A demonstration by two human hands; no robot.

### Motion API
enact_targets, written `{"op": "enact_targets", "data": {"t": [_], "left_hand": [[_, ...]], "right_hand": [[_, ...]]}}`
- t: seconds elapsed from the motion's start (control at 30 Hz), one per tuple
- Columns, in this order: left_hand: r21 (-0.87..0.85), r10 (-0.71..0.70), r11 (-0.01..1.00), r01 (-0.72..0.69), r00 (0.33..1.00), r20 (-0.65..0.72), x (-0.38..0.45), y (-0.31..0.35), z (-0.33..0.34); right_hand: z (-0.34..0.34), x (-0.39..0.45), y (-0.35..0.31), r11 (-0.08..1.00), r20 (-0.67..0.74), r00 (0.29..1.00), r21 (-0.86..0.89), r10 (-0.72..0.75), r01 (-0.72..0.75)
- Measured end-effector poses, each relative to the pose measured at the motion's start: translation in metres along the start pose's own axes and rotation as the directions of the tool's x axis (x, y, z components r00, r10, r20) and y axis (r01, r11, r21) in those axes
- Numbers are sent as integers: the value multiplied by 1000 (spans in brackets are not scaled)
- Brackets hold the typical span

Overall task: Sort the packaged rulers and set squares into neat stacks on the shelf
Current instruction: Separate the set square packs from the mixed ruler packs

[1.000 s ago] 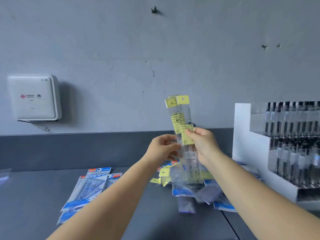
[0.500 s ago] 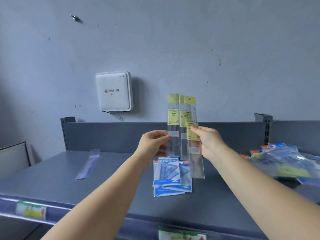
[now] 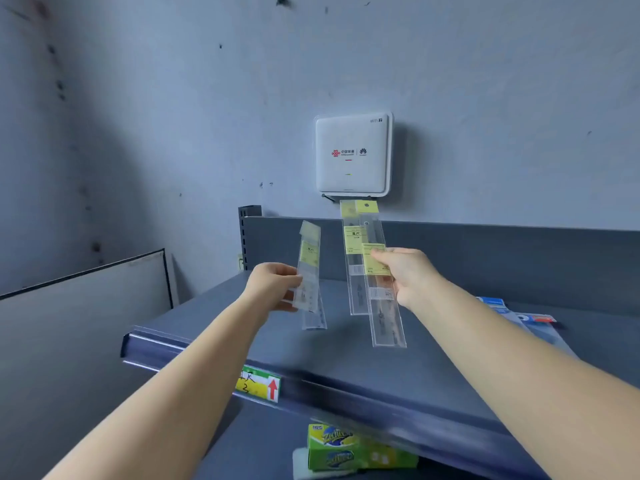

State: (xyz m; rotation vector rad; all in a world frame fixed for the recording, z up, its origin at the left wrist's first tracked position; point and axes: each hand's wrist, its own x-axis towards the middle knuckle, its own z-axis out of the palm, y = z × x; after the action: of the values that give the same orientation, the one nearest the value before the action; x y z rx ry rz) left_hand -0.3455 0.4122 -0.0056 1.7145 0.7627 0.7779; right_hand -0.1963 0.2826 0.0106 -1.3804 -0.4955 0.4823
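— How many packaged rulers (image 3: pixel 375 271) are up in the air?
— Three: one (image 3: pixel 309 268) held apart, two together. One router (image 3: pixel 352 154) on the wall, one price tag (image 3: pixel 259 386), one green box (image 3: pixel 349 450).

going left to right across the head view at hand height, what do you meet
left hand → single packaged ruler it holds → two packaged rulers → right hand gripping them → blue-topped packages lying on the shelf

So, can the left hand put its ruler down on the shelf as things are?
Probably yes. The left hand holds one packaged ruler above a bare part of the shelf, with nothing between them.
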Motion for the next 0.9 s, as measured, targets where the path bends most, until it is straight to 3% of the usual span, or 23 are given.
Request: {"op": "enact_targets", "data": {"t": [0.1, 0.23, 0.33, 0.43, 0.53, 0.63, 0.77, 0.9], "left_hand": [[152, -42, 988, 38, 999, 27, 20, -18, -24], [396, -4, 918, -18, 999, 54, 48, -40, -40], [389, 33, 920, -50, 998, 50, 63, -49, -46], [382, 36, 922, -58, 997, 65, 72, -56, -50], [393, 48, 916, -78, 995, 85, 78, -63, -50], [418, 59, 903, -96, 993, 101, 81, -65, -47], [515, 125, 842, -158, 987, 100, 81, -58, -39], [678, 250, 660, -324, 946, 209, 70, -37, -11]], "right_hand": [[31, 7, 11, 999, -19, 1000, -48, 10, -11], [65, 21, 23, 997, -31, 999, -66, 32, -34], [85, 29, 29, 994, 12, 997, -79, 80, -79], [98, 39, 36, 987, -38, 992, -99, 120, -123], [107, 45, 42, 968, -48, 992, -216, 119, -127], [106, 42, 44, 857, -25, 999, -515, 23, -32], [87, 39, 40, 728, 26, 992, -676, -126, 110], [54, 27, 27, 446, 111, 944, -860, -311, 249]]}}
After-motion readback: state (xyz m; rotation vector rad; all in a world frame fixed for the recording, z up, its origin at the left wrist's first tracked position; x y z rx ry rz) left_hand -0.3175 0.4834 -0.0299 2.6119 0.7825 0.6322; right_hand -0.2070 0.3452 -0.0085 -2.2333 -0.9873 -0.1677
